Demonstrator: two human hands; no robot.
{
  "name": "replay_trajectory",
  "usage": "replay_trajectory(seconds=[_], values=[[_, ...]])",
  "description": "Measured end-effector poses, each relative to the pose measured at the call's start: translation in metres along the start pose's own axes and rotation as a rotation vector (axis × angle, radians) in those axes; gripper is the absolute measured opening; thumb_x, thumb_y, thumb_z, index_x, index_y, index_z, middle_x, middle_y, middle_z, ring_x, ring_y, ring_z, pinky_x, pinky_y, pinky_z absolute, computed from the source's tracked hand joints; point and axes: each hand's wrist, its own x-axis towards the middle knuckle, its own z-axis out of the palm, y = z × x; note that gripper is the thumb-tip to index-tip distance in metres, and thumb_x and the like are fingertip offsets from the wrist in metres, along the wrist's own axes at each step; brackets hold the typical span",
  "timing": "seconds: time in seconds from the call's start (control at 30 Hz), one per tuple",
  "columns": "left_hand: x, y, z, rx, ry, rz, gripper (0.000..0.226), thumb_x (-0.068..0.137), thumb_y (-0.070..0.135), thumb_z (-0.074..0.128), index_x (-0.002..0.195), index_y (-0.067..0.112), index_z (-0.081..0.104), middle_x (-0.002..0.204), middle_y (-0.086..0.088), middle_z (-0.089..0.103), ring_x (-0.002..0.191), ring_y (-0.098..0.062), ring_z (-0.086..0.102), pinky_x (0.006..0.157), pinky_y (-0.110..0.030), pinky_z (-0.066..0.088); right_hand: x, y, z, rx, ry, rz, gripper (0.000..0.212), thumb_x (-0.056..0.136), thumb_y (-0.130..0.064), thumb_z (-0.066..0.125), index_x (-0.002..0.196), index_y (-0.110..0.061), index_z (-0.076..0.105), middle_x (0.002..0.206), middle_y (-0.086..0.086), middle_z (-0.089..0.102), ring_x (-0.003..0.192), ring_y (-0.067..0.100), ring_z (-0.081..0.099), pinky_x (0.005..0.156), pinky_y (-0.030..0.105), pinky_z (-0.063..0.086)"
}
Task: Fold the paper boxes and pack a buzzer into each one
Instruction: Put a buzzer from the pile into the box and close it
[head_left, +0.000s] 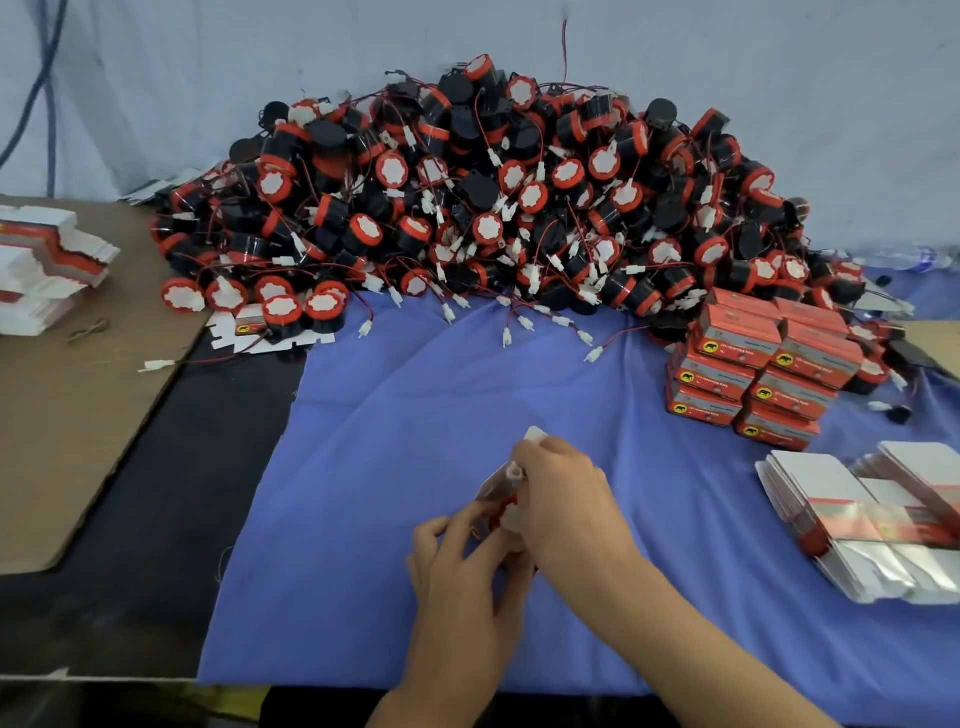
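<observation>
Head view, lower centre: left hand (457, 561) and right hand (561, 499) both grip one part-folded paper box (496, 486), with only a small stack of packed boxes (753, 374) done at right and a huge buzzer pile (493, 197) seemingly unpacked.

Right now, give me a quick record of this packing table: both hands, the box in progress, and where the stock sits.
left hand: grips the paper box from below
right hand: grips its upper end
paper box: partly folded, held over the blue cloth; contents not visible
buzzer pile: large heap at the back of the cloth
packed boxes: stacked at right, beside the pile
flat boxes: one stack near right, another far left
</observation>
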Motion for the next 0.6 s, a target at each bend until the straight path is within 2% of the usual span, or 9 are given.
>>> replay_trajectory(seconds=[0.07, 0.13, 0.2, 0.23, 0.3, 0.33, 0.53, 0.6], values=[[-0.001, -0.002, 0.000, -0.032, 0.025, -0.011, 0.039, 0.079, 0.015, 0.087, 0.106, 0.036, 0.069, 0.125, 0.022, 0.062, 0.104, -0.012, 0.043, 0.085, -0.027, 0.047, 0.002, -0.003, 0.006, -0.129, -0.005, -0.055, 0.009, 0.083, -0.009, 0.054, 0.082, -0.018, 0.054, 0.084, -0.007, 0.044, 0.061, 0.011, 0.039, 0.045, 0.022, 0.019], [-0.002, -0.006, 0.000, -0.082, 0.033, -0.002, 0.013, 0.082, 0.025, 0.079, 0.094, 0.025, 0.076, 0.122, 0.024, 0.062, 0.110, -0.008, 0.045, 0.089, -0.023, 0.046, 0.004, -0.006, 0.011, -0.237, -0.046, -0.096, 0.008, 0.087, -0.011, 0.051, 0.081, -0.017, 0.050, 0.077, -0.006, 0.038, 0.067, 0.014, 0.039, 0.045, 0.025, 0.015], [-0.001, -0.006, -0.002, -0.151, 0.018, -0.019, 0.015, 0.083, 0.034, 0.072, 0.087, 0.021, 0.076, 0.119, 0.029, 0.061, 0.115, -0.004, 0.047, 0.093, -0.012, 0.040, 0.006, -0.006, 0.012, -0.226, -0.091, -0.128, 0.008, 0.091, -0.017, 0.053, 0.085, -0.018, 0.048, 0.076, -0.007, 0.040, 0.070, 0.016, 0.042, 0.046, 0.024, 0.017], [0.000, -0.006, -0.003, -0.181, 0.011, -0.034, 0.014, 0.082, 0.034, 0.074, 0.086, 0.021, 0.076, 0.119, 0.031, 0.060, 0.116, -0.002, 0.048, 0.093, -0.009, 0.038, 0.007, -0.005, 0.011, -0.197, -0.103, -0.145, 0.006, 0.092, -0.021, 0.054, 0.088, -0.016, 0.053, 0.081, -0.005, 0.049, 0.073, 0.017, 0.047, 0.049, 0.025, 0.027], [-0.001, -0.007, -0.004, -0.207, 0.017, -0.066, 0.012, 0.077, 0.031, 0.081, 0.084, 0.022, 0.077, 0.117, 0.033, 0.059, 0.116, 0.000, 0.050, 0.092, -0.007, 0.039, 0.006, -0.002, 0.008, -0.143, -0.118, -0.174, 0.015, 0.093, -0.025, 0.053, 0.101, -0.015, 0.062, 0.097, -0.001, 0.065, 0.085, 0.020, 0.058, 0.063, 0.033, 0.047], [-0.001, -0.007, -0.004, -0.215, 0.021, -0.078, 0.011, 0.076, 0.029, 0.084, 0.083, 0.023, 0.077, 0.117, 0.033, 0.059, 0.116, 0.000, 0.051, 0.091, -0.006, 0.040, 0.005, 0.000, 0.007, -0.116, -0.124, -0.187, 0.019, 0.094, -0.026, 0.052, 0.105, -0.016, 0.064, 0.102, -0.002, 0.067, 0.091, 0.020, 0.060, 0.070, 0.035, 0.050], [0.000, -0.006, -0.006, -0.226, 0.040, -0.101, 0.016, 0.069, 0.024, 0.088, 0.084, 0.022, 0.081, 0.116, 0.029, 0.063, 0.112, -0.001, 0.057, 0.088, -0.008, 0.044, -0.001, 0.011, 0.010, -0.133, -0.124, -0.356, 0.025, 0.102, -0.023, 0.037, 0.117, -0.019, 0.057, 0.108, -0.005, 0.066, 0.104, 0.017, 0.053, 0.089, 0.026, 0.040], [-0.003, -0.005, -0.008, -0.248, 0.056, -0.136, 0.021, 0.068, 0.012, 0.094, 0.082, 0.022, 0.083, 0.114, 0.026, 0.068, 0.109, -0.002, 0.062, 0.087, -0.010, 0.047, 0.000, 0.015, 0.010, -0.183, -0.170, -0.408, 0.024, 0.102, -0.024, 0.039, 0.121, -0.019, 0.053, 0.112, -0.005, 0.065, 0.104, 0.017, 0.049, 0.094, 0.028, 0.040]])
